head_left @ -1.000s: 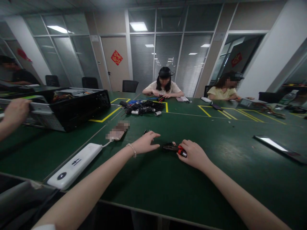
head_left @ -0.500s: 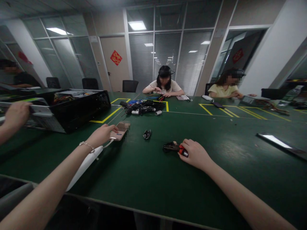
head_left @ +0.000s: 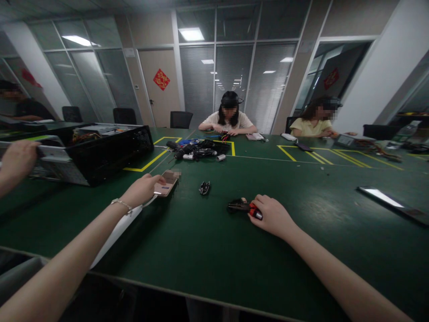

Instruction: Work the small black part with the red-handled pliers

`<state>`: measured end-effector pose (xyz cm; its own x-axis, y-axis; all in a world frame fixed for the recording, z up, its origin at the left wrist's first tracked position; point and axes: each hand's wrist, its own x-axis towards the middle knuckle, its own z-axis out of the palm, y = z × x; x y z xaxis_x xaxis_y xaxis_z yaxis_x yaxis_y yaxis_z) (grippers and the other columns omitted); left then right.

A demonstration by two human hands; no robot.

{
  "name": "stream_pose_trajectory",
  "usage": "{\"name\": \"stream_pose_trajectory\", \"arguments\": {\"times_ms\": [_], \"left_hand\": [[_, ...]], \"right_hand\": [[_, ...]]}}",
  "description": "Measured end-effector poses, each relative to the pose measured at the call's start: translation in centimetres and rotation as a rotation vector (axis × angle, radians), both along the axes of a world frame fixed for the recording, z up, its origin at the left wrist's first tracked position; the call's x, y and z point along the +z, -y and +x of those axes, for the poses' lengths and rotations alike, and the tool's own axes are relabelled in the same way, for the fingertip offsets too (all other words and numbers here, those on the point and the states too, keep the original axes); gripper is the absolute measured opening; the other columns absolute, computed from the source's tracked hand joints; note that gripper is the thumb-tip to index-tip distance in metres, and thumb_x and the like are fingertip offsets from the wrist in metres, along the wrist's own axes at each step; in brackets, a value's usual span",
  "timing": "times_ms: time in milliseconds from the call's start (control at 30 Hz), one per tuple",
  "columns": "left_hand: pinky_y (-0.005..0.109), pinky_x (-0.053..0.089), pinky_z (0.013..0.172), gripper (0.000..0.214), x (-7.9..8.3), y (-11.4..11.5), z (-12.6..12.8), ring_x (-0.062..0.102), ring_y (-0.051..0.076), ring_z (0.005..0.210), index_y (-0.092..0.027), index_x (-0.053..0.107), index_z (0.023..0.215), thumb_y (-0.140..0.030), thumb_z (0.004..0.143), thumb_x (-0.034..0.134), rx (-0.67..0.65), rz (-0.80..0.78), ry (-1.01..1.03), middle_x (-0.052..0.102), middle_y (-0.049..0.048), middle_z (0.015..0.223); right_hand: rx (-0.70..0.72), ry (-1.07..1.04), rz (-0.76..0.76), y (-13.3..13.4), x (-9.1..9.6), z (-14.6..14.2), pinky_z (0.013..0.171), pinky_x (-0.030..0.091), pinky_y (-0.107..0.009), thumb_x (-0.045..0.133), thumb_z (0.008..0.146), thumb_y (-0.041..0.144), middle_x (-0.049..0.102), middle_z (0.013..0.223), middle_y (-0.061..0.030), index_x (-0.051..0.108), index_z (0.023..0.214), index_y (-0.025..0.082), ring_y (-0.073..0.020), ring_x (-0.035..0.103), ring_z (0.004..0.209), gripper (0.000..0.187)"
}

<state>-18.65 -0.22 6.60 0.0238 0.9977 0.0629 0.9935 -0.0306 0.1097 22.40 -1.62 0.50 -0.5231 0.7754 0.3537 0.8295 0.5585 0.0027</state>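
Observation:
My left hand (head_left: 141,190) rests over a pinkish phone (head_left: 170,180) lying on the green table (head_left: 187,250). Its index finger is stretched onto the screen; the other fingers are partly hidden. From the phone's near end a white cable (head_left: 149,201) runs toward a long white object (head_left: 115,237) beneath my left forearm. My right hand (head_left: 273,215) is closed round the red-and-black handles of pliers (head_left: 241,205), whose jaws point left, close to the tabletop. A small black part touches or lies behind the jaws; I cannot tell which. Between my hands sits a small black-and-silver piece (head_left: 204,188).
A co-worker's hand (head_left: 20,161) grips an open black computer case (head_left: 114,156) at left. Beyond lies a pile of tools and dark parts (head_left: 201,150). A dark flat tablet-like device (head_left: 395,205) is at right. Two people (head_left: 229,117) sit across the table.
The camera view shifts very slightly. My left finger stays on the phone and my right hand keeps hold of the pliers.

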Motion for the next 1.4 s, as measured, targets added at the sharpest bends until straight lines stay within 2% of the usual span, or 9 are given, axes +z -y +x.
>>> {"name": "stream_pose_trajectory", "arguments": {"times_ms": [133, 233, 333, 467, 633, 800, 1133, 1267, 1400], "left_hand": [[0.031, 0.040, 0.071, 0.035, 1.0, 0.3, 0.9, 0.051, 0.024, 0.090, -0.021, 0.053, 0.104, -0.016, 0.073, 0.038, -0.029, 0.109, -0.073, 0.056, 0.0080, 0.098], [0.034, 0.039, 0.078, 0.027, 1.0, 1.0, 3.1, 0.050, 0.024, 0.091, -0.020, 0.055, 0.098, -0.021, 0.076, 0.038, -0.151, 0.122, -0.078, 0.057, 0.0068, 0.100], [0.033, 0.036, 0.088, 0.030, -0.1, 2.0, 6.3, 0.047, 0.022, 0.101, -0.021, 0.052, 0.103, -0.022, 0.076, 0.040, -0.303, 0.110, -0.009, 0.052, 0.0059, 0.109], [0.034, 0.038, 0.087, 0.057, -2.1, 2.6, 10.8, 0.046, 0.023, 0.106, -0.025, 0.033, 0.126, -0.045, 0.074, 0.048, -0.444, -0.061, 0.121, 0.045, 0.0058, 0.120], [0.036, 0.036, 0.090, 0.083, -3.0, 2.3, 14.6, 0.040, 0.028, 0.113, -0.022, 0.023, 0.132, -0.054, 0.064, 0.058, -0.427, -0.153, 0.186, 0.037, 0.0105, 0.128], [0.038, 0.036, 0.090, 0.090, -3.5, 2.2, 15.7, 0.038, 0.029, 0.114, -0.021, 0.024, 0.132, -0.053, 0.058, 0.063, -0.431, -0.168, 0.231, 0.038, 0.0106, 0.128], [0.040, 0.037, 0.088, 0.086, -5.1, 1.9, 18.2, 0.041, 0.029, 0.107, -0.018, 0.032, 0.127, -0.056, 0.057, 0.063, -0.422, -0.006, 0.235, 0.045, 0.0110, 0.120], [0.037, 0.039, 0.084, 0.064, -6.1, 1.6, 18.9, 0.045, 0.026, 0.099, -0.019, 0.045, 0.115, -0.052, 0.062, 0.062, -0.425, 0.069, 0.268, 0.050, 0.0075, 0.110], [0.034, 0.039, 0.082, 0.043, -6.4, 1.7, 18.8, 0.046, 0.022, 0.097, -0.023, 0.050, 0.105, -0.042, 0.069, 0.060, -0.425, 0.086, 0.316, 0.052, 0.0031, 0.105]], "right_hand": [[0.003, 0.005, 0.007, 0.1, 0.1, -0.1, 0.064, 0.043, -0.030, 0.048, 0.074, 0.038, 0.056, 0.086, -0.0078, 0.059, 0.086, 0.017, -0.0170, 0.051, 0.073, 0.026], [0.003, 0.011, 0.011, 0.1, 0.1, -0.1, 0.064, 0.043, -0.029, 0.049, 0.073, 0.037, 0.056, 0.086, -0.0076, 0.058, 0.085, 0.017, -0.0170, 0.051, 0.073, 0.025], [0.000, 0.013, 0.003, 0.1, 0.2, -0.1, 0.064, 0.043, -0.029, 0.049, 0.073, 0.037, 0.056, 0.086, -0.0075, 0.058, 0.085, 0.017, -0.0169, 0.051, 0.073, 0.025], [-0.005, 0.011, -0.006, 0.2, 0.4, -0.1, 0.065, 0.043, -0.030, 0.049, 0.073, 0.037, 0.056, 0.087, -0.0077, 0.058, 0.087, 0.017, -0.0170, 0.051, 0.075, 0.027], [-0.002, 0.006, 0.002, 0.2, 0.4, -0.2, 0.067, 0.043, -0.030, 0.049, 0.074, 0.037, 0.056, 0.088, -0.0077, 0.058, 0.088, 0.017, -0.0173, 0.051, 0.076, 0.027], [0.017, -0.012, 0.013, 0.1, 0.2, 0.0, 0.067, 0.043, -0.032, 0.048, 0.074, 0.037, 0.056, 0.089, -0.0081, 0.058, 0.090, 0.017, -0.0180, 0.051, 0.077, 0.027], [0.024, -0.026, 0.017, 0.0, 0.1, 0.0, 0.066, 0.042, -0.031, 0.049, 0.074, 0.035, 0.055, 0.089, -0.0079, 0.057, 0.090, 0.017, -0.0177, 0.050, 0.077, 0.026], [0.028, -0.027, 0.028, 0.0, 0.0, 0.0, 0.065, 0.042, -0.031, 0.048, 0.074, 0.035, 0.055, 0.089, -0.0081, 0.058, 0.090, 0.017, -0.0174, 0.050, 0.076, 0.027], [0.027, -0.032, 0.011, -0.2, -0.1, 0.1, 0.064, 0.042, -0.031, 0.048, 0.073, 0.036, 0.055, 0.088, -0.0081, 0.058, 0.090, 0.017, -0.0172, 0.050, 0.075, 0.027]]}}
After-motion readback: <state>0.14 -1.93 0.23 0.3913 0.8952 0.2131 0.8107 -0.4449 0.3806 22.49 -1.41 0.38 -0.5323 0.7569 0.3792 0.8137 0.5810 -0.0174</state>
